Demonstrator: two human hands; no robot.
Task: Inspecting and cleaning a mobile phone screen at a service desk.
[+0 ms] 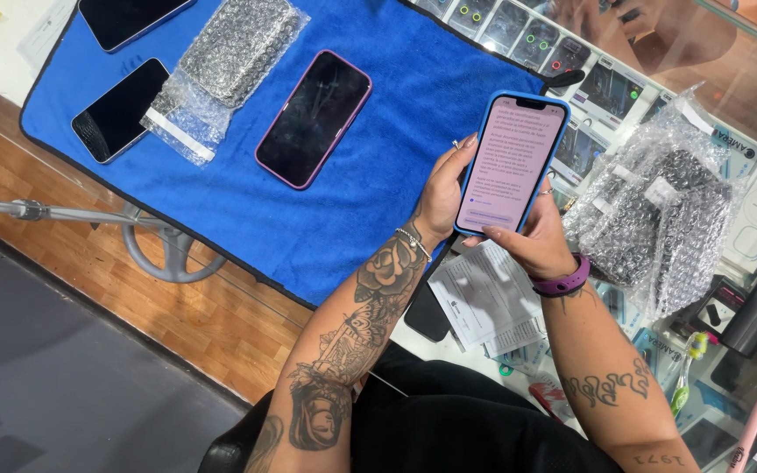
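Blue cloth (pixel 378 201) spread over the counter at left, bearing two dark phones (pixel 118 109), a bubble-wrap pouch (pixel 221 61) and a purple-edged phone (pixel 314 118) lying face up. Centre, held above the cloth's edge: blue-cased phone (pixel 512 162) with lit screen, left hand (pixel 442 194) curled shut around its left edge, right hand (pixel 532 236) cupped closed under the lower end, thumb on the glass. Probably light, stiff, slick and breakable, so best gripped by the case's long sides; further right, more bubble-wrapped bundles (pixel 659 210) on the glass counter.
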